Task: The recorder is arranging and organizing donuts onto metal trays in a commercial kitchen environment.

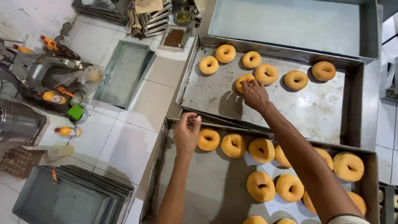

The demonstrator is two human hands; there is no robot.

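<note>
1. The right hand [253, 93] rests fingers-down on a ring [243, 81] of raw dough in the far tray [331, 112], gripping it lightly; five more rings lie from 10 to 2 o'clock of it.
2. The left hand [187, 132] hovers over the near tray [182, 182], fingertips pinched together, holding nothing I can see; the nearest ring [208, 139] lies just beside it at 3 o'clock.
3. The rings look soft, light and easily dented, so I'd judge they are best lifted from under the outer edge.
4. On the floor at 9 o'clock stand orange-capped bottles [68, 131] and a green-lidded tin [76, 113].
</note>
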